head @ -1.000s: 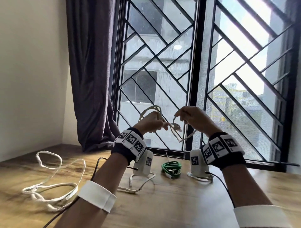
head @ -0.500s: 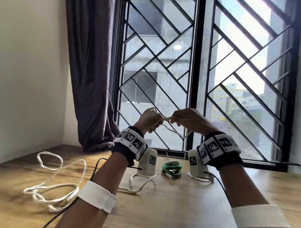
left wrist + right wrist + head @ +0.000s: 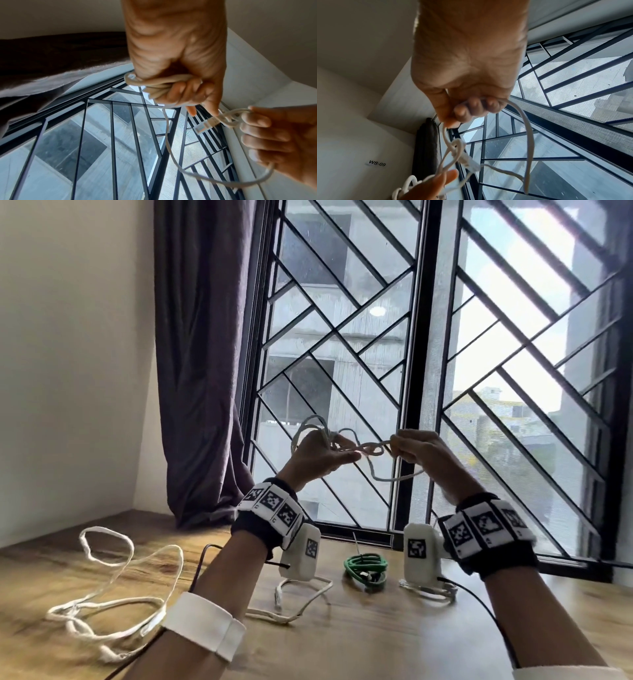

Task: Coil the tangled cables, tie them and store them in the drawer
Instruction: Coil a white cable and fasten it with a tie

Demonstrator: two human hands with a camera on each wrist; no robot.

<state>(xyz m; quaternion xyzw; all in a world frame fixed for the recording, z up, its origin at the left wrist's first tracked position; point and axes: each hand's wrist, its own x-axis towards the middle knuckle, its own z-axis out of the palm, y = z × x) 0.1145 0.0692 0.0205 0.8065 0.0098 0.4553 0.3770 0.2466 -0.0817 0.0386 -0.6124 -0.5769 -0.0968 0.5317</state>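
Since half a second ago: hands drawn apart, tail loop reopened between them. Pale grey round network cable held in mid-air in front of the window, above the desk. Coiled turns bunched inside the left hand, fingers curled tight round the bundle. Loose knot and clear plastic plug just beyond the left fingertips, toward the right hand. Right thumb and forefinger pinching the knot loop; remaining fingers curled over the slack tail, which sags below both grips.

Risks, as judged:
- Knot not yet cinched. Uneven pull from the right grip likely to draw the plug back through the loop and undo the tie.
- Relaxed left grip likely to let the coiled turns spring open.
- Slack tail below the grips liable to snag on the wrist-band units.
- Hard pull at the plug liable to kink the cable at its boot.

Below the grips, on the wooden desk: small coiled green cable, tangled flat white cable off to the left side, a further white cable under the left wrist. Drawer not in view.
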